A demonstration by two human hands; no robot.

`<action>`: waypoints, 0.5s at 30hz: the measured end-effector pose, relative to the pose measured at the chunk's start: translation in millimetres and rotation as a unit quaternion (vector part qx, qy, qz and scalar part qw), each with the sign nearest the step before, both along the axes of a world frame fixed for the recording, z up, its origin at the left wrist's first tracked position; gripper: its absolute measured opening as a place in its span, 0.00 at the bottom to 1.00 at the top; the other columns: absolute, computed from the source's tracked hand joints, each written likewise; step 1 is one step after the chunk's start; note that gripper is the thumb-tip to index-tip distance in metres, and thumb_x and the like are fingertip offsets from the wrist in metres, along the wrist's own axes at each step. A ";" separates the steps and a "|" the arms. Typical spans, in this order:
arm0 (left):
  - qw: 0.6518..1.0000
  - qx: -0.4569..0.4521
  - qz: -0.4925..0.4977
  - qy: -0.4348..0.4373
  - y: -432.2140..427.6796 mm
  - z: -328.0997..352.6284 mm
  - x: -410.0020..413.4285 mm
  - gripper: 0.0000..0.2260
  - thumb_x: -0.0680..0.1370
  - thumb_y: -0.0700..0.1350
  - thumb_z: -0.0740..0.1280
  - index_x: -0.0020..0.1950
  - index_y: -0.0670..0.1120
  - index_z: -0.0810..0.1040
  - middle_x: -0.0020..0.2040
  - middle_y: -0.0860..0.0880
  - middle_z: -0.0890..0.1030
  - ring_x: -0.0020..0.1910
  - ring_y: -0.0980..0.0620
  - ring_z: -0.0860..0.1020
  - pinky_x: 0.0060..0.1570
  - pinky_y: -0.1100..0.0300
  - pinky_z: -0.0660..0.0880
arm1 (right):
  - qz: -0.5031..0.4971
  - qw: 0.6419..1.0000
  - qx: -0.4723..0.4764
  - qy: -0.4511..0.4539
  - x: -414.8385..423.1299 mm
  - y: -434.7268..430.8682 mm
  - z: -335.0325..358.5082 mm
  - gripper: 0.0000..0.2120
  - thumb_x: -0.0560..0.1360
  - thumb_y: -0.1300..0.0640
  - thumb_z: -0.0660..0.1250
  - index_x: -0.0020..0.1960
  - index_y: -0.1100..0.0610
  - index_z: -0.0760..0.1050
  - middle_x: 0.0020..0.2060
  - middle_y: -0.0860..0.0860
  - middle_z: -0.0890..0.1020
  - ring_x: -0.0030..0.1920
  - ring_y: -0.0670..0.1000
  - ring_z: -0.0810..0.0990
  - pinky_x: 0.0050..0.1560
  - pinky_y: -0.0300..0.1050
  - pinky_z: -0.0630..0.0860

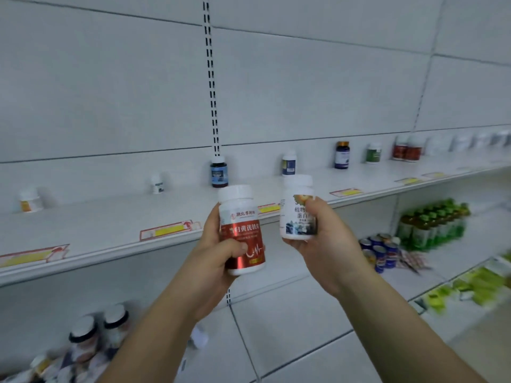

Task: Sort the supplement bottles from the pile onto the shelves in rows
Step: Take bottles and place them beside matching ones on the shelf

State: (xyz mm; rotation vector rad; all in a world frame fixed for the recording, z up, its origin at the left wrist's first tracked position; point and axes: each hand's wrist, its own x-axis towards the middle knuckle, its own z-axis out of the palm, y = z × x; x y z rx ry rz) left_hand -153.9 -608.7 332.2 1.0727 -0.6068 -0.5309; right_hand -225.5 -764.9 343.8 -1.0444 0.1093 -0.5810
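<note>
My left hand (214,252) grips a red-labelled bottle (242,230) with a white cap, held upright in front of the shelf edge. My right hand (329,241) grips a white bottle (297,208) with a blue and orange label, also upright, a little higher and to the right. Behind them runs the white upper shelf (110,230), where single bottles stand spaced along the back: a dark blue one (219,172), a white one (289,163), a dark one with a gold cap (342,155), a green one (373,153) and a red pair (407,150). The pile of bottles (83,346) lies blurred at lower left.
Price tags (168,230) line the shelf's front edge. More white bottles (467,140) stand at the far right of the shelf, and small ones (30,201) at the left. Green drink bottles (434,222) and blue cans (381,251) fill the lower right shelf.
</note>
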 end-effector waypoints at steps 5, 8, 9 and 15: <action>0.999 -0.036 0.002 0.008 -64.9 2.8 -20.4 0.30 0.65 0.30 0.63 0.62 0.55 0.70 0.47 0.45 0.84 0.47 0.39 0.82 0.45 0.42 0.79 | 0.008 0.999 -0.032 -0.018 -32.3 -65.8 14.8 0.08 0.77 0.58 0.60 0.53 0.53 0.77 0.42 0.49 0.85 0.41 0.46 0.84 0.40 0.44 0.79; 0.998 -0.059 -0.004 0.012 -107.7 2.9 -35.9 0.30 0.63 0.34 0.64 0.63 0.52 0.70 0.47 0.44 0.84 0.47 0.40 0.82 0.44 0.42 0.80 | 0.017 0.999 -0.050 -0.013 -51.5 -108.6 21.1 0.08 0.76 0.58 0.63 0.52 0.52 0.78 0.44 0.50 0.85 0.43 0.48 0.84 0.42 0.45 0.80; 0.998 -0.061 -0.006 0.010 -122.3 1.5 -40.6 0.29 0.63 0.34 0.64 0.63 0.52 0.70 0.47 0.44 0.84 0.47 0.40 0.82 0.44 0.43 0.80 | 0.021 0.998 -0.061 -0.013 -57.8 -122.7 21.5 0.08 0.75 0.57 0.64 0.53 0.52 0.78 0.46 0.51 0.85 0.45 0.48 0.84 0.42 0.45 0.80; 0.998 -0.066 -0.001 0.018 -194.4 -5.9 -61.0 0.28 0.63 0.35 0.65 0.61 0.53 0.73 0.50 0.43 0.83 0.50 0.40 0.82 0.46 0.42 0.79 | 0.040 0.995 -0.094 -0.005 -74.3 -191.6 17.1 0.23 0.60 0.49 0.70 0.54 0.51 0.77 0.46 0.49 0.85 0.48 0.49 0.84 0.44 0.47 0.80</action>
